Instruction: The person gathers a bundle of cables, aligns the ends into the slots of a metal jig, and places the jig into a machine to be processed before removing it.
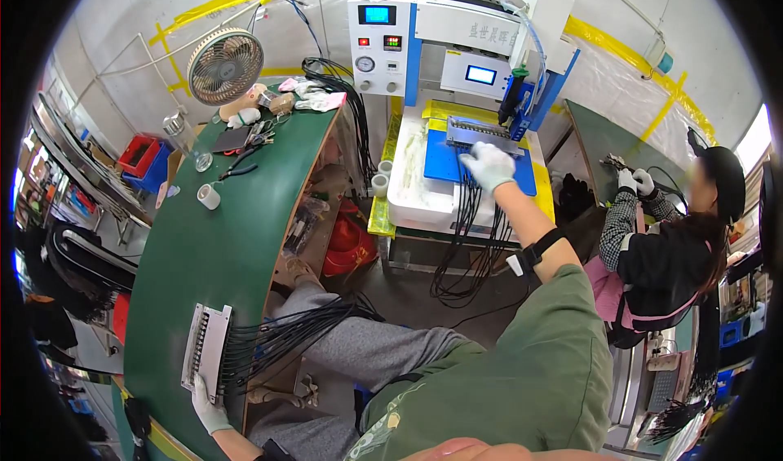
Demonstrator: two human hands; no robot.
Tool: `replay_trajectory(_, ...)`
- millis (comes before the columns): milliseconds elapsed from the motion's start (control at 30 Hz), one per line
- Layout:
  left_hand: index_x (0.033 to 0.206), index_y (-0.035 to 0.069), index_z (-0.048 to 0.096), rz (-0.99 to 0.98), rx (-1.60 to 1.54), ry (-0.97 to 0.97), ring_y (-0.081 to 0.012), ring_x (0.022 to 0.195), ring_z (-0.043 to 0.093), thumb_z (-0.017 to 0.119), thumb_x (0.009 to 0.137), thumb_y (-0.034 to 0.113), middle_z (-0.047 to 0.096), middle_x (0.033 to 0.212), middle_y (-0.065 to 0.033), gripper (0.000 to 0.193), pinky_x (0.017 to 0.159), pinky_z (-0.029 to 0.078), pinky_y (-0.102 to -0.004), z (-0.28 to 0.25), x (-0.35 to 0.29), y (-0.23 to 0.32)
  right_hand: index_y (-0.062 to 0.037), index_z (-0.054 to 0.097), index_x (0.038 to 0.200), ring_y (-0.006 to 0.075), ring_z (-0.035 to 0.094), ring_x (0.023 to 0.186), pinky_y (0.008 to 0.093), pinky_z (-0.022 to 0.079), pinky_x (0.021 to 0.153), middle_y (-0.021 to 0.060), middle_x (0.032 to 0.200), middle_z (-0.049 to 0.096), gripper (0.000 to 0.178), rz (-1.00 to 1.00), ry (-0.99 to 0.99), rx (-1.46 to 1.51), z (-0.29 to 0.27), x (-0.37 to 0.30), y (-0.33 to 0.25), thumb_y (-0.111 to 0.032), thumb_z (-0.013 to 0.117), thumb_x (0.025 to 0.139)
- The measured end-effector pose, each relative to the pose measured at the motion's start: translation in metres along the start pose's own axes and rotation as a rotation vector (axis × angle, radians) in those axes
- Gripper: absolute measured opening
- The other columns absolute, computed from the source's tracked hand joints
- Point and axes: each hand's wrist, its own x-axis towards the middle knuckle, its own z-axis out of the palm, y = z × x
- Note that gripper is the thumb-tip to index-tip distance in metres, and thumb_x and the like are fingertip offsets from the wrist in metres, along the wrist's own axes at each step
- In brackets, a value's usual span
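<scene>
My left hand (210, 405), in a white glove, grips the near end of a silver metal fixture (214, 348) on the green table. A row of small slots runs along the fixture, and a bundle of black cables (277, 340) trails from its side across my legs. My right hand (489, 167), also gloved, is over the blue plate (440, 161) of a benchtop machine, just in front of a second metal fixture (477, 130). Black cables (466, 216) hang from that fixture over the machine's front edge. The right fingers are partly hidden and blurred, so their grip is unclear.
The machine's dark dispensing head (514, 98) stands over the plate's right side. The green table (204, 249) holds pliers (239, 166), a white tape roll (209, 197) and a fan (226, 65). A co-worker (669, 241) sits at right. A red bag (351, 237) lies underneath.
</scene>
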Motion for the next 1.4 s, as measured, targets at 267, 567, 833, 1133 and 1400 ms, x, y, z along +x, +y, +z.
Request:
replay_trajectory(267, 0.133, -0.001, 0.051, -0.269, 0.374, 0.181, -0.0106, 0.069, 0.057, 0.070, 0.094, 0.033, 0.063, 0.103, -0.0049, 0.055, 0.056, 0.044, -0.0210, 0.009, -0.018, 0.013, -0.0156, 0.073, 0.097, 0.0308, 0.068, 0.094, 0.0436, 0.054, 0.082, 0.0101, 0.096, 0.072, 0.034, -0.648, -0.403, 0.588, 0.059, -0.060, -0.167, -0.046, 0.059, 0.089)
replay_trajectory(567, 0.149, 0.002, 0.039, 0.180, 0.614, 0.184, -0.0098, 0.054, 0.046, 0.074, 0.086, 0.016, 0.061, 0.084, -0.0025, 0.074, 0.049, 0.040, -0.0229, 0.005, -0.044, -0.013, -0.0132, 0.074, 0.100, 0.0294, 0.070, 0.089, 0.0387, 0.054, 0.080, 0.0111, 0.092, 0.073, 0.029, -0.931, -0.690, 0.862, 0.067, -0.142, -0.360, -0.037, 0.062, 0.088)
replay_trajectory(833, 0.147, -0.003, 0.041, 0.074, 0.963, 0.259, -0.0104, 0.054, 0.044, 0.074, 0.085, 0.015, 0.055, 0.074, -0.0024, 0.073, 0.051, 0.039, -0.0270, 0.019, -0.048, -0.004, -0.0056, 0.073, 0.095, 0.0203, 0.070, 0.061, 0.0359, 0.056, 0.062, 0.0087, 0.074, 0.072, 0.031, -0.830, -1.094, 0.692, 0.064, -0.167, -0.449, -0.034, 0.062, 0.091)
replay_trajectory(1133, 0.142, -0.006, 0.045, 0.118, 1.120, 0.305, -0.0187, 0.053, 0.047, 0.073, 0.087, 0.020, 0.052, 0.064, -0.0093, 0.067, 0.058, 0.043, -0.0355, 0.018, -0.046, -0.012, -0.0023, 0.073, 0.090, 0.0204, 0.070, 0.060, 0.0351, 0.056, 0.062, 0.0094, 0.072, 0.072, 0.034, -0.780, -1.180, 0.623, 0.062, -0.179, -0.478, -0.034, 0.061, 0.091)
replay_trajectory(1400, 0.144, -0.004, 0.045, 0.360, 1.189, 0.296, -0.0160, 0.050, 0.045, 0.070, 0.091, 0.021, 0.050, 0.062, -0.0057, 0.064, 0.053, 0.041, -0.0342, -0.030, -0.030, -0.047, -0.0025, 0.075, 0.081, 0.0236, 0.072, 0.072, 0.0390, 0.057, 0.071, 0.0110, 0.075, 0.073, 0.040, -0.824, -0.885, 0.462, 0.074, -0.190, -0.494, -0.042, 0.066, 0.081)
